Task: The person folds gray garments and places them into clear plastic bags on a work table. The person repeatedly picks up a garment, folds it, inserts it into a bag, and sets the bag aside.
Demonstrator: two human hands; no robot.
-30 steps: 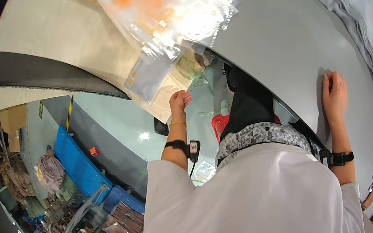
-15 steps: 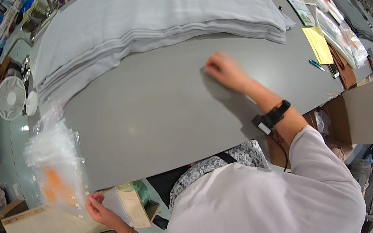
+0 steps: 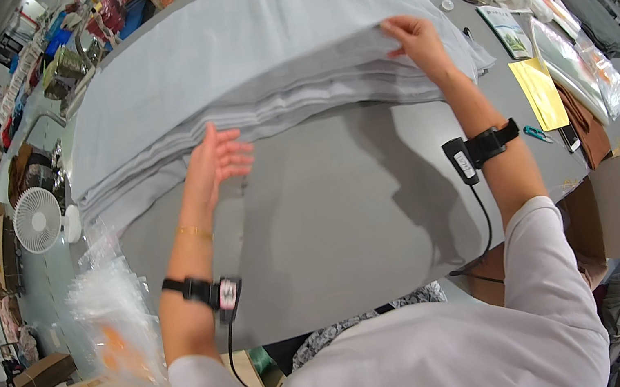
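A broad stack of light grey folded fabric [image 3: 241,36] lies across the far side of the grey table [image 3: 322,216]. My right hand [image 3: 413,41] pinches the near edge of the top layer toward its right end, and that edge is raised off the layers beneath. My left hand [image 3: 217,162] is in front of the stack, left of the middle, palm turned to the right with fingers spread. Nothing is in it, and its fingertips are close to the stack's front edge.
Clear plastic bags with orange print [image 3: 112,319] hang over the table's left corner. At the right are a yellow paper [image 3: 538,93], small green snips [image 3: 538,134], a booklet [image 3: 505,31] and plastic-wrapped packs [image 3: 570,69]. A white fan [image 3: 37,219] stands beyond the left edge.
My right hand has moved away from me to the stack and taken hold of the top layer's edge, lifting it. My left hand has come from beside the plastic bags to above the table.
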